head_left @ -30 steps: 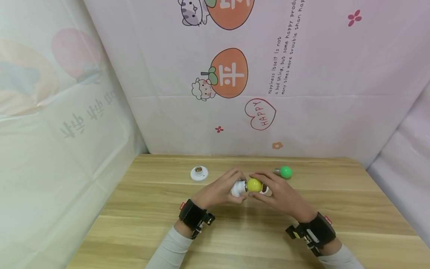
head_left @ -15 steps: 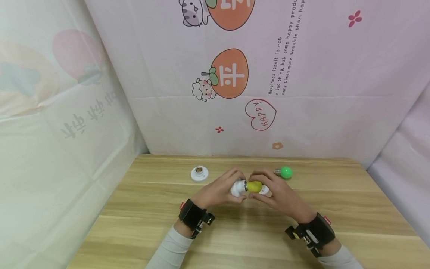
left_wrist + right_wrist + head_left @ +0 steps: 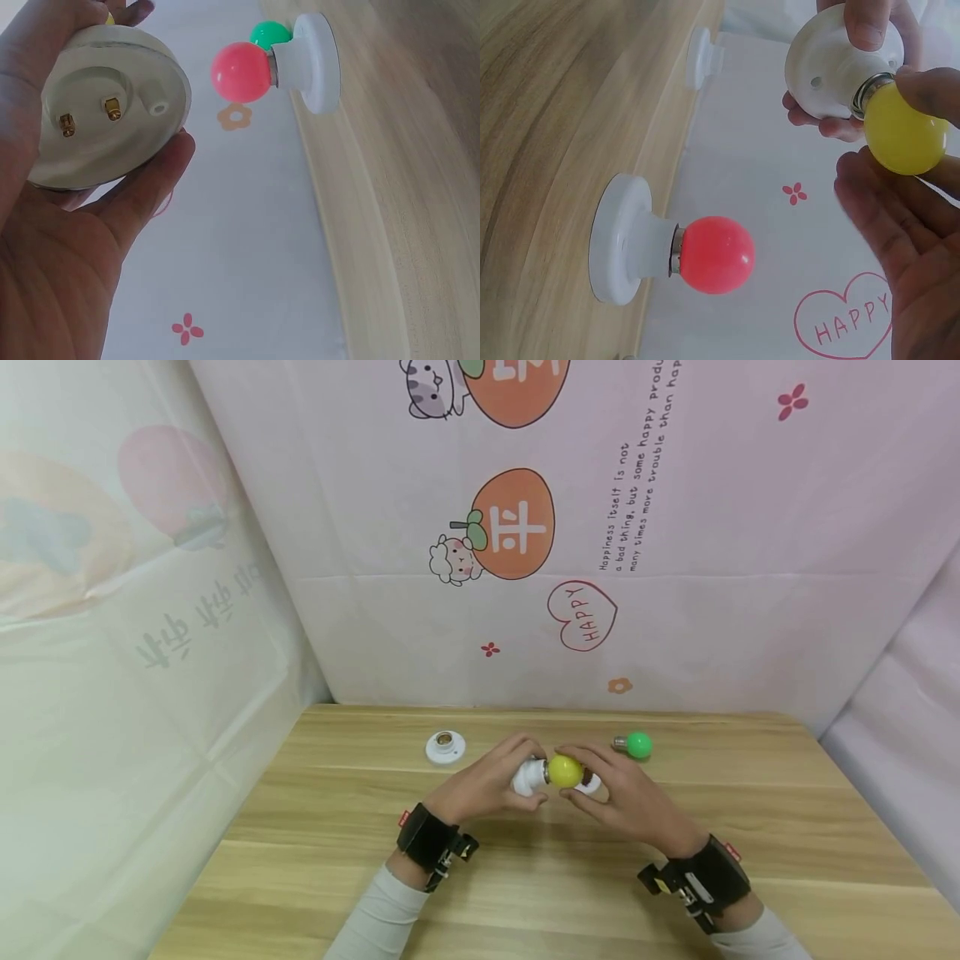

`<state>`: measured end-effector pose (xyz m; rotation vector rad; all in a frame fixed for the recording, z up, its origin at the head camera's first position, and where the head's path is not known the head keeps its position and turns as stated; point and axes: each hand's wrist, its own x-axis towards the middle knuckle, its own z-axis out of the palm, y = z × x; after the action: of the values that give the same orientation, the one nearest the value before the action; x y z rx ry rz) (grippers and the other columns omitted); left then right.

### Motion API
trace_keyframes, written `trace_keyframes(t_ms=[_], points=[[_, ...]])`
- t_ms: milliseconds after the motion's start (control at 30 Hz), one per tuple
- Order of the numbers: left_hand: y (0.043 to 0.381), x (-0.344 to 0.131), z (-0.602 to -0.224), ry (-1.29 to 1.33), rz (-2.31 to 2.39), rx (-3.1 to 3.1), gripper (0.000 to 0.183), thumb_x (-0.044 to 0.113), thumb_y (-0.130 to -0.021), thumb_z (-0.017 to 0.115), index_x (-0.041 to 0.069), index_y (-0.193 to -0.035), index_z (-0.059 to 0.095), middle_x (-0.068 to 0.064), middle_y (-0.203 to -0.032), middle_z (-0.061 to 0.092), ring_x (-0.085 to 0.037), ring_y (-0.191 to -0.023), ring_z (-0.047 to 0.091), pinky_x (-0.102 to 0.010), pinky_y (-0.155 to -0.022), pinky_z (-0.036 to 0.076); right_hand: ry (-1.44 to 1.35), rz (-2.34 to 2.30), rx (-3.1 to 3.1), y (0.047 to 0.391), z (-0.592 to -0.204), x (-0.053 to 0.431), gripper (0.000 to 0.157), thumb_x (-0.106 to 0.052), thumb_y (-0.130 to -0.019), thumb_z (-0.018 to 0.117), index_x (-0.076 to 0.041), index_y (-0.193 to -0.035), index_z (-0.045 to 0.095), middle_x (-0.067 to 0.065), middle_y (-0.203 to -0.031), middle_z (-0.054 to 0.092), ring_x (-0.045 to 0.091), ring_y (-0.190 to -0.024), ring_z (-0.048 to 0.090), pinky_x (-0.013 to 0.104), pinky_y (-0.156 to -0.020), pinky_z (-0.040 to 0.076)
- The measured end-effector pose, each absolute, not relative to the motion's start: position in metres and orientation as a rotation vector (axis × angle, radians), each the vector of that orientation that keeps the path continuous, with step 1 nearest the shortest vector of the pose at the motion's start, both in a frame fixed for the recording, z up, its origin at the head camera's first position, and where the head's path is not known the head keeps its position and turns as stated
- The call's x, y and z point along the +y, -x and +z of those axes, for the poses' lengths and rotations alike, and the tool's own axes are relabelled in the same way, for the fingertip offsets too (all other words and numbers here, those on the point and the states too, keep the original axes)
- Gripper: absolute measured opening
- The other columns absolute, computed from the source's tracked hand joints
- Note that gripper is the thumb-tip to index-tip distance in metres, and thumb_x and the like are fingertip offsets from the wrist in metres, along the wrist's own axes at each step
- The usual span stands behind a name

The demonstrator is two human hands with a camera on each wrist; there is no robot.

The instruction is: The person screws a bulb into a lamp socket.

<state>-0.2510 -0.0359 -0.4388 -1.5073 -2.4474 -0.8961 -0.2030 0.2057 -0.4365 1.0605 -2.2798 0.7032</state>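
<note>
My left hand [image 3: 491, 781] grips a white lamp holder [image 3: 529, 777] by its round base. The left wrist view shows the underside of that lamp holder [image 3: 112, 142], with two brass terminals. A yellow bulb [image 3: 904, 129] sits at the holder's mouth, its metal collar partly showing. My right hand [image 3: 628, 793] has thumb and fingers around the yellow bulb [image 3: 565, 771]; in the right wrist view the thumb [image 3: 934, 94] lies against the glass. Both things are held above the table.
Beyond my right hand, a red bulb [image 3: 716, 255] stands upright in a second white lamp holder [image 3: 622, 240] on the wooden table [image 3: 360, 860]. Another lamp holder [image 3: 446, 747], without a bulb, is at the back left. A green bulb [image 3: 638, 744] lies at the back right.
My right fingers have shifted around the yellow bulb: half a second ago they covered more of it, now its round face shows. Both hands and the lamp holder have drifted slightly left.
</note>
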Motion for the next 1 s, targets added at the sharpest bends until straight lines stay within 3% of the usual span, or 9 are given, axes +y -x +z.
trace_keyframes(t_ms=[200,367,633,800,1000], points=[[0.2505,-0.0345,-0.4385,1.516,-0.906,-2.453,0.041,0.031,-0.084,0.070,0.017,-0.116,0.049,0.007,-0.114,0.045,-0.004,-0.097,0.047,-0.010,-0.075,0.047,-0.988,0.643,-2.282,0.2031,-0.4380,0.2067,0.049,-0.033,-0.082,0.074,-0.010,-0.124,0.061,-0.003,-0.116,0.062,0.006,-0.096,0.056,0.027,-0.073,0.055],[0.2501,-0.0334,-0.4389,1.522,-0.902,-2.448,0.041,0.031,-0.084,0.070,0.016,-0.116,0.049,0.006,-0.113,0.045,-0.004,-0.096,0.047,-0.010,-0.074,0.047,-0.945,0.606,-2.296,0.2039,-0.4381,0.2074,0.044,-0.036,-0.083,0.073,-0.011,-0.118,0.063,-0.006,-0.104,0.063,0.009,-0.082,0.056,0.026,-0.064,0.052],[0.2497,-0.0326,-0.4391,1.518,-0.874,-2.443,0.041,0.032,-0.084,0.070,0.016,-0.115,0.049,0.007,-0.113,0.044,-0.003,-0.096,0.046,-0.009,-0.074,0.046,-0.913,0.568,-2.322,0.2038,-0.4384,0.2090,0.044,-0.041,-0.084,0.071,-0.011,-0.116,0.064,-0.005,-0.101,0.065,0.010,-0.080,0.058,0.036,-0.077,0.051],[0.2493,-0.0325,-0.4376,1.512,-0.859,-2.453,0.043,0.033,-0.084,0.070,0.016,-0.117,0.049,0.006,-0.114,0.044,-0.003,-0.097,0.047,-0.009,-0.075,0.046,-0.925,0.624,-2.330,0.2041,-0.4370,0.2088,0.052,-0.038,-0.084,0.072,-0.011,-0.126,0.058,-0.004,-0.109,0.061,0.009,-0.084,0.056,0.029,-0.066,0.053],[0.2485,-0.0332,-0.4368,1.508,-0.870,-2.469,0.042,0.033,-0.085,0.070,0.016,-0.116,0.048,0.006,-0.114,0.044,-0.004,-0.097,0.047,-0.009,-0.075,0.046,-1.035,0.723,-2.283,0.2038,-0.4349,0.2066,0.051,-0.026,-0.084,0.074,-0.013,-0.130,0.055,0.000,-0.127,0.053,0.006,-0.095,0.052,0.026,-0.069,0.054]])
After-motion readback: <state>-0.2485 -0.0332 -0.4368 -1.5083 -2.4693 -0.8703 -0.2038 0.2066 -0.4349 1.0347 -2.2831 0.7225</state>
